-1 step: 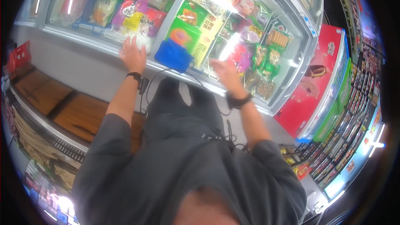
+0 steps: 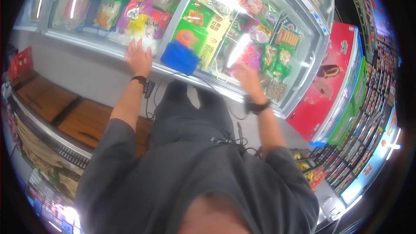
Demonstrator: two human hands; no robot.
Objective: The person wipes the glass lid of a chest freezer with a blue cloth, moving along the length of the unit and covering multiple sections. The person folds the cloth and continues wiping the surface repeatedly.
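Note:
My left hand [image 2: 139, 60] lies on the front edge of a glass-topped chest freezer [image 2: 84, 40], its fingers spread and nothing in them. Over the right-hand part of the glass is my right hand [image 2: 248, 79], smeared by motion, so its finger shape is unclear; no held thing shows. Between the hands, a blue cloth [image 2: 180, 57] rests crumpled at the freezer's front edge. Beneath the glass are a green food package [image 2: 190, 37], a purple and pink package [image 2: 138, 13] and several other bagged frozen foods.
At the right stands a red freezer cabinet [image 2: 323, 82], with shelves of small goods [image 2: 346, 143] beyond it. A brown wooden bench [image 2: 93, 119] is on the left, near a red basket [image 2: 20, 64]. Dark cables [image 2: 239, 136] hang by my legs.
My right hand has moved to the right across the freezer glass. My left hand and the blue cloth have stayed in place.

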